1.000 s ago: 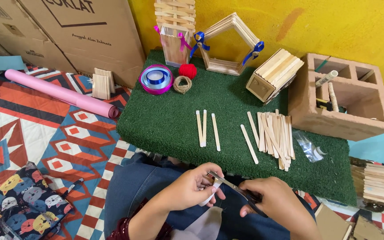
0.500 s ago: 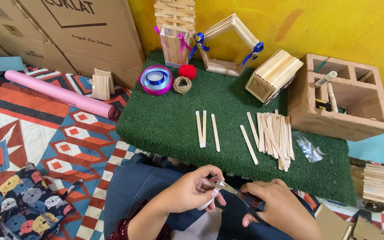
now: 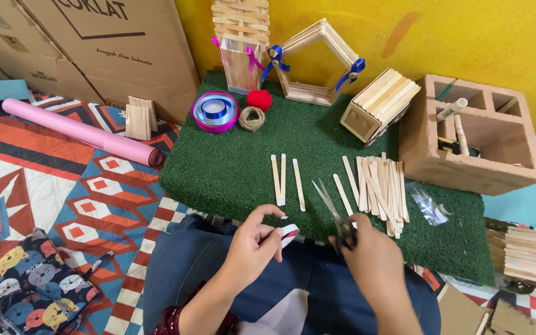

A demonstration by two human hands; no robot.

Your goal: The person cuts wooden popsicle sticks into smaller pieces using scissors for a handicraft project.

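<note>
My left hand (image 3: 252,243) pinches a small white roll of tape (image 3: 288,234) above my lap. My right hand (image 3: 370,251) grips a pair of scissors (image 3: 333,208), blades pointing up and away over the front edge of the green grass-like mat (image 3: 231,161). Three flat wooden sticks (image 3: 283,178) lie side by side on the mat just beyond my hands. A larger pile of wooden sticks (image 3: 379,189) lies to the right of them.
Behind stand a pentagon stick frame (image 3: 317,62), a stick box (image 3: 381,104), a ribbon spool (image 3: 214,111), twine (image 3: 252,118), a red ball (image 3: 259,99) and a brown compartment block (image 3: 473,133). A pink roll (image 3: 82,131) lies on the patterned rug at left.
My hands have moved apart. The scissors, earlier held low between both hands, now point up over the mat; the tape roll now shows in my left hand.
</note>
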